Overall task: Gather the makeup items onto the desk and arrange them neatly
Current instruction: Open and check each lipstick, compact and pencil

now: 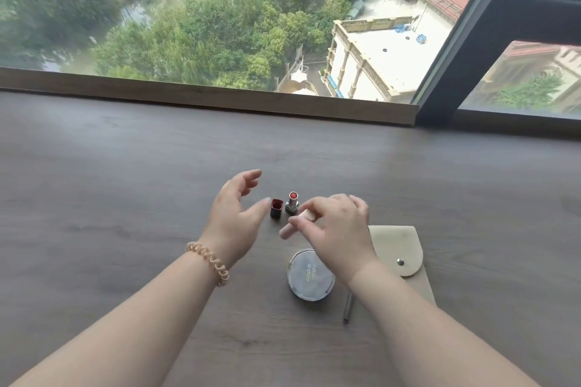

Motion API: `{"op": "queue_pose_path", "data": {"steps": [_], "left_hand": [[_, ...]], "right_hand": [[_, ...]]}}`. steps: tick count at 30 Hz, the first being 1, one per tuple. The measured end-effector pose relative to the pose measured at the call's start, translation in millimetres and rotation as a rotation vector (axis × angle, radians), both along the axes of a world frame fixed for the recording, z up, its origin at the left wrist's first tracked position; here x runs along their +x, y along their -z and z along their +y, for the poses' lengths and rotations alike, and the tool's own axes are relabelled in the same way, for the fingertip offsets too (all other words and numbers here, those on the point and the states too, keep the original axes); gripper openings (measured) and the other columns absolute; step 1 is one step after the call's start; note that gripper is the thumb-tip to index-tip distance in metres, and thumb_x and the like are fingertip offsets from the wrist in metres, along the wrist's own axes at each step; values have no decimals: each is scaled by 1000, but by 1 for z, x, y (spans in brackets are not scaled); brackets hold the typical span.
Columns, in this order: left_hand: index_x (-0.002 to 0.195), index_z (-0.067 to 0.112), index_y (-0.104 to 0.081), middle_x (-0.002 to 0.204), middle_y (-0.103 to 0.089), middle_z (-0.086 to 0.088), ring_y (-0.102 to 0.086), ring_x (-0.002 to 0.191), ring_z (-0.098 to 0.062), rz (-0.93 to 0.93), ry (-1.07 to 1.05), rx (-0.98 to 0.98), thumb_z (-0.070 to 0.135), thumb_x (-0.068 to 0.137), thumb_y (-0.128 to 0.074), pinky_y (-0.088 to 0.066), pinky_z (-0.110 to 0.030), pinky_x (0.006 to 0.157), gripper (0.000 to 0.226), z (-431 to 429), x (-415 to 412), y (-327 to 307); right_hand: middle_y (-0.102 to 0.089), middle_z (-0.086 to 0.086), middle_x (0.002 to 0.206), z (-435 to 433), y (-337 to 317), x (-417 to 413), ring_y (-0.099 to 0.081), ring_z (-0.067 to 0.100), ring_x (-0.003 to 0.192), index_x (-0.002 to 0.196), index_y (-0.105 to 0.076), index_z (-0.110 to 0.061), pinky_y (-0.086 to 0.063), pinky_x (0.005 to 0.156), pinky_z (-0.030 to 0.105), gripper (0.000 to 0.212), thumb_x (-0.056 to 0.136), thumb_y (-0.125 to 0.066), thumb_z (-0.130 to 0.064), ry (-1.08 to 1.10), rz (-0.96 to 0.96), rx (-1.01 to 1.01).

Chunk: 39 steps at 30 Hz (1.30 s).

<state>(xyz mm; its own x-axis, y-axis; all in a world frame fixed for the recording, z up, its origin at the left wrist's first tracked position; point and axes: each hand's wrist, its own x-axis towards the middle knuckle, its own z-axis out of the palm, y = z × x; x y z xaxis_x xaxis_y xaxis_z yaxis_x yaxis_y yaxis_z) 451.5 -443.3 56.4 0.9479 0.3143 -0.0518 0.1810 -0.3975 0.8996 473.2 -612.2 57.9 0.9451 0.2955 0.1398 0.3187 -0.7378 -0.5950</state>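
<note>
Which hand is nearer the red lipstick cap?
Left. The left hand is open just left of the lipstick cap, its thumb almost touching; the right hand grips a pink tube further right.

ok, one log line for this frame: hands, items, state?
left hand: open, empty | right hand: holding pink tube | lipstick: uncapped, upright | cap: beside it | compact: on desk

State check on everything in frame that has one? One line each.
lipstick: uncapped, upright, bullet exposed
lipstick cap: off, standing beside the lipstick, open end up
pink tube: held by the right hand, tilted
compact: closed, flat on the desk
pouch: lying flat, flap snap visible
thin pencil: lying flat by the pouch
left hand: open, empty
right hand: gripping the pink tube
</note>
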Motion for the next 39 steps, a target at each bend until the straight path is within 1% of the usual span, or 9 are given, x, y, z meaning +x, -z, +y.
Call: {"op": "queue_pose_path", "data": {"steps": [5, 10, 14, 19, 21, 24, 27, 33, 39], "left_hand": [[98, 28, -67, 92, -72, -3, -67, 87, -16, 36, 380, -174, 54, 76, -63, -54, -38, 81, 34, -23, -20, -60], [83, 15, -67, 59, -54, 2, -43, 51, -4, -118, 457, 92, 60, 77, -51, -39, -21, 52, 47, -57, -26, -117], [83, 15, -68, 60, -61, 2, -52, 55, -10, -186, 485, 169, 62, 84, -44, -47, -29, 60, 54, -78, -30, -149], [58, 14, -64, 47, -31, 2, -29, 42, -10, 67, 512, -548, 39, 91, -45, -41, -32, 60, 46, -109, -53, -172], [60, 14, -65, 49, -28, 4, -28, 44, -10, 88, 505, -528, 38, 89, -48, -39, -28, 59, 42, -115, -59, -175], [66, 14, -68, 46, -34, 8, -30, 45, -8, 25, 451, -295, 35, 93, -48, -31, -22, 50, 39, -115, -58, -182], [70, 14, -69, 43, -36, 11, -30, 43, -7, -9, 423, -137, 36, 93, -50, -26, -25, 48, 37, -113, -56, -188], [78, 13, -70, 48, -37, 5, -32, 46, -10, -26, 412, -94, 37, 91, -52, -27, -25, 48, 32, -117, -61, -193], [81, 13, -70, 63, -37, -10, -32, 61, -23, -31, 364, -142, 37, 91, -53, -25, -33, 55, 32, -115, -63, -197]], "right_hand": [[-66, -2, 63, -23, -68, -8, -57, 6, 63, 75, -66, -4, -43, 71, 23, 28, 81, -67, -32, 65, 465, 785], [-60, -5, 46, -45, -116, -14, -59, 14, 52, 55, -64, -13, -50, 68, 38, 60, 83, -45, -62, 55, 234, 384], [-61, -9, 45, -62, -145, -24, -60, 23, 59, 46, -65, -31, -49, 68, 42, 60, 92, -34, -52, 86, 6, 301], [-49, 0, 46, -89, -159, -43, -48, 23, 50, 49, -52, -11, -42, 68, 39, 53, 95, -39, -33, -19, -715, 173], [-47, -3, 50, -104, -162, -44, -49, 19, 56, 52, -49, -14, -40, 75, 38, 50, 95, -41, -39, -73, -807, 95], [-56, -5, 54, -120, -168, -45, -56, 13, 59, 57, -55, -20, -42, 82, 35, 65, 90, -23, -66, -113, -378, 148], [-62, -5, 60, -129, -169, -48, -57, 6, 59, 64, -61, -21, -44, 64, 27, 43, 84, -47, -57, -172, 48, 378], [-67, 2, 69, -131, -179, -49, -60, 15, 69, 76, -66, -10, -45, 71, 32, 53, 84, -45, -58, -224, 135, 460], [-65, -1, 80, -128, -186, -49, -61, 13, 74, 89, -62, -23, -50, 76, 33, 27, 76, -64, -46, -230, 184, 482]]}}
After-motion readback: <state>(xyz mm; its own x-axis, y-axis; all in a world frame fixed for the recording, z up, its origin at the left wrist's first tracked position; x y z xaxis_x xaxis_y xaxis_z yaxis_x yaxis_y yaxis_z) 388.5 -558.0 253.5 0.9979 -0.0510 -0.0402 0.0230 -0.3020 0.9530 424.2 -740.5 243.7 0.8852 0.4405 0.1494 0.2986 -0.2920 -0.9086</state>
